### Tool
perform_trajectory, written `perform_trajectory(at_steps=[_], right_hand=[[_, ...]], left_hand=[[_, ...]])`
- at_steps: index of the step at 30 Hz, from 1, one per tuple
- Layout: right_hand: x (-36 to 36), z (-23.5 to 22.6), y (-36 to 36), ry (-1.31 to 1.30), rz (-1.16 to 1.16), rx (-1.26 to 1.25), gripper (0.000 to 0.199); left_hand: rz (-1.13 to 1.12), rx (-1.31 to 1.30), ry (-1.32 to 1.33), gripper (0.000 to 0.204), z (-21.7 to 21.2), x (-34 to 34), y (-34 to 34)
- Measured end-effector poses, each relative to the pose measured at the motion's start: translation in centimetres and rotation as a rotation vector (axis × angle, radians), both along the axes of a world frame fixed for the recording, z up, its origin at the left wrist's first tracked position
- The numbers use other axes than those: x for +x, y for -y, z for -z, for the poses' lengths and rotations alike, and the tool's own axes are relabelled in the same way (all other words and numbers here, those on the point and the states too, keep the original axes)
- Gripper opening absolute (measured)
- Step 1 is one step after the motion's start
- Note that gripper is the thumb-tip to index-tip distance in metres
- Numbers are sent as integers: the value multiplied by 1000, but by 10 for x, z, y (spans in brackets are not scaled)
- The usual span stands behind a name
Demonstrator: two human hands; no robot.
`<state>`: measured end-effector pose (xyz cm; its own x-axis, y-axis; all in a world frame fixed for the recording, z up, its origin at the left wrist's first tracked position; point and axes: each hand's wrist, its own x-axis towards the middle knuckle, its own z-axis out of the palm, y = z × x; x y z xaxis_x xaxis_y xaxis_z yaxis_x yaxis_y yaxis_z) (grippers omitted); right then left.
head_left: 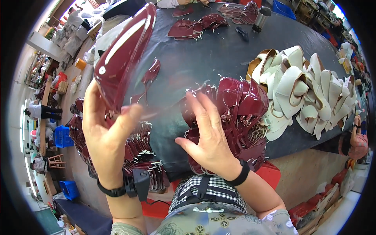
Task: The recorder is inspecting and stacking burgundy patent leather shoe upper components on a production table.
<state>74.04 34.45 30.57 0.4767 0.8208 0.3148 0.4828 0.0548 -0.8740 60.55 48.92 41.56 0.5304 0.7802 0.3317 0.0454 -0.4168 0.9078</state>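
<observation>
A glossy burgundy shoe upper (126, 58) with a stitched edge stands raised in my left hand (103, 137), its fingers and thumb closed round the lower end. My right hand (211, 147) is spread, with nothing visible in it. It hovers at the near left side of a heap of burgundy shoe uppers (243, 103) with thin straps and loose white thread ends. Some motion blur lies between the two hands. Below and beside my left hand are stacked rows of burgundy pieces (143, 156). A single strapped burgundy piece (152, 72) lies beyond, on the dark table (180, 58).
White shoe uppers (301, 90) are heaped on the right of the table. Farther off lie more burgundy pieces (188, 29), a dark small tool (242, 34) and a metal cup (261, 18). Blue crates (64, 136) stand on the floor at left. Other people work around the room.
</observation>
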Motion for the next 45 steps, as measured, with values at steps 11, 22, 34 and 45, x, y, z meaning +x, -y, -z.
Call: perform_trajectory(at_steps=[11, 22, 34, 45], right_hand=[[-31, 47, -16, -393, -228, -260, 34], [-17, 47, -18, -419, -134, -254, 84], [-10, 56, 13, -688, -276, -382, 76], [8, 54, 10, -772, -86, -401, 70]], left_hand=[[-202, -337, -274, 70, 78, 23, -66], [-118, -223, -265, 80, 61, 80, -152], [-13, -170, -796, 92, 153, 83, -272], [-113, -197, -994, 81, 243, 117, -285]])
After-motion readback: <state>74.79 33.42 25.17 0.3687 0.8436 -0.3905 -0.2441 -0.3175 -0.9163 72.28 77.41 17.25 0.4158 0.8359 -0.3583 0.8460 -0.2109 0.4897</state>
